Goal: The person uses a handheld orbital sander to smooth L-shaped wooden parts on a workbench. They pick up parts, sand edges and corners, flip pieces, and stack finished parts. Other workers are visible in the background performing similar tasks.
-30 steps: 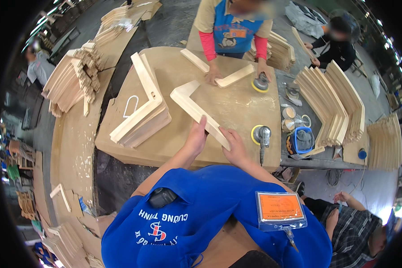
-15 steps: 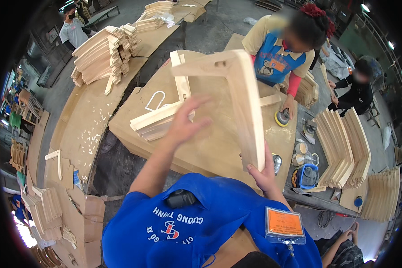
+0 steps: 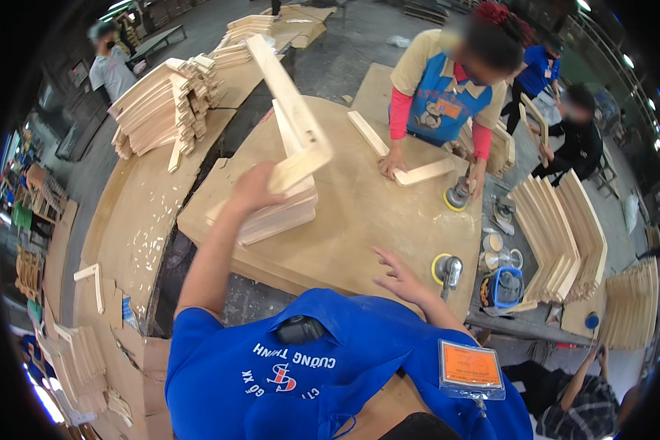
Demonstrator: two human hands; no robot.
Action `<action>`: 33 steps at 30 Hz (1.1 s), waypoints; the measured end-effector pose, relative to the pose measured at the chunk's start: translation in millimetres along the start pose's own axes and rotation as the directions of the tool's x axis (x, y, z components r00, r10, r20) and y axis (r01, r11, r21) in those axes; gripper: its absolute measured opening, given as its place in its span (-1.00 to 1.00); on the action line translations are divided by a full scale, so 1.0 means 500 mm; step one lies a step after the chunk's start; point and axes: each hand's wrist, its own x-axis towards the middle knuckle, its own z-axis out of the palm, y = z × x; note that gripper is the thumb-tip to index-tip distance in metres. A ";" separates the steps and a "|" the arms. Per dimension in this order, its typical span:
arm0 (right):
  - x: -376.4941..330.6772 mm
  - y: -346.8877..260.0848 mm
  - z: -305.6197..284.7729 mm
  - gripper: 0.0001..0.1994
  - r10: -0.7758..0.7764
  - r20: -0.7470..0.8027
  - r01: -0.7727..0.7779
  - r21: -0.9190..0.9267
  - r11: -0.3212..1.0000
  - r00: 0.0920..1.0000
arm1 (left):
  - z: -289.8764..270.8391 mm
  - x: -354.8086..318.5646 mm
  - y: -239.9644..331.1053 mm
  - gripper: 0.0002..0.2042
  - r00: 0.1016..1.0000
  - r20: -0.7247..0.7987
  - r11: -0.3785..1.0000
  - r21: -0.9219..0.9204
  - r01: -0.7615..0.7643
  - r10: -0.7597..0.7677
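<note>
Angled wooden piece (image 3: 289,95) has swung leftward since the earlier frame, now upper left of centre. Left hand (image 3: 255,189) closed on its lower end; right hand (image 3: 402,279), lower centre, empty, fingers spread, near a sander (image 3: 452,272). Stack of similar pieces (image 3: 282,215) left of centre; contact unclear.

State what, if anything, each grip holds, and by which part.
The left grip holds an angled wooden piece by the near end of its lower limb; the right grip is empty.

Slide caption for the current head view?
Left hand holding an angled wooden piece over a stack of similar pieces; right hand open near a sander.
</note>
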 end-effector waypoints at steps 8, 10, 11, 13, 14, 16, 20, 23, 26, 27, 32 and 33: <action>-0.100 0.088 -0.001 -0.50 0.377 -0.170 -0.280 0.418 0.864 0.910 | 0.081 0.044 -0.225 -0.40 0.968 0.186 0.984 0.026 -0.175 0.167; -0.101 0.099 0.009 -0.52 0.380 -0.243 -0.266 0.398 0.878 0.893 | 0.116 0.031 -0.238 -0.42 0.969 0.187 0.984 0.048 -0.174 0.162; -0.100 0.105 0.017 -0.53 0.347 -0.267 -0.227 0.393 0.891 0.899 | 0.136 0.026 -0.235 -0.36 0.969 0.217 0.988 0.068 -0.139 0.121; -0.096 0.120 0.034 -0.55 0.312 -0.324 -0.181 0.377 0.909 0.893 | 0.159 0.008 -0.224 -0.23 0.987 0.152 0.995 0.071 -0.067 0.055; -0.096 0.127 0.041 -0.54 0.286 -0.347 -0.162 0.346 0.924 0.893 | 0.171 -0.001 -0.216 -0.20 0.993 0.101 0.988 0.138 -0.071 0.057; -0.098 0.135 0.054 -0.53 0.281 -0.374 -0.167 0.310 0.936 0.884 | 0.182 -0.008 -0.203 -0.18 0.998 0.040 0.975 0.214 -0.055 0.047; -0.126 0.122 0.077 -0.50 0.296 -0.397 -0.208 0.251 0.945 0.869 | 0.184 -0.017 -0.200 -0.21 0.999 0.019 0.977 0.209 -0.035 0.032; -0.161 0.104 0.078 -0.49 0.388 -0.403 -0.289 0.286 0.914 0.829 | 0.181 -0.018 -0.197 -0.22 0.999 -0.001 0.975 0.219 -0.037 0.038; -0.198 0.110 0.061 -0.48 0.451 -0.432 -0.317 0.348 0.882 0.781 | 0.175 -0.020 -0.177 -0.22 0.999 0.002 0.981 0.193 -0.033 0.034; -0.208 0.117 0.052 -0.48 0.476 -0.432 -0.330 0.371 0.868 0.766 | 0.172 -0.021 -0.167 -0.22 1.000 0.013 0.981 0.192 0.002 -0.005; -0.259 0.184 -0.066 -0.57 0.447 -0.535 -0.342 0.289 0.894 0.717 | 0.180 -0.041 -0.090 -0.27 0.957 -0.253 0.963 0.260 -0.078 0.146; -0.271 0.199 -0.103 -0.58 0.486 -0.554 -0.360 0.328 0.873 0.675 | 0.194 -0.048 -0.069 -0.28 0.919 -0.329 0.962 0.236 -0.141 0.216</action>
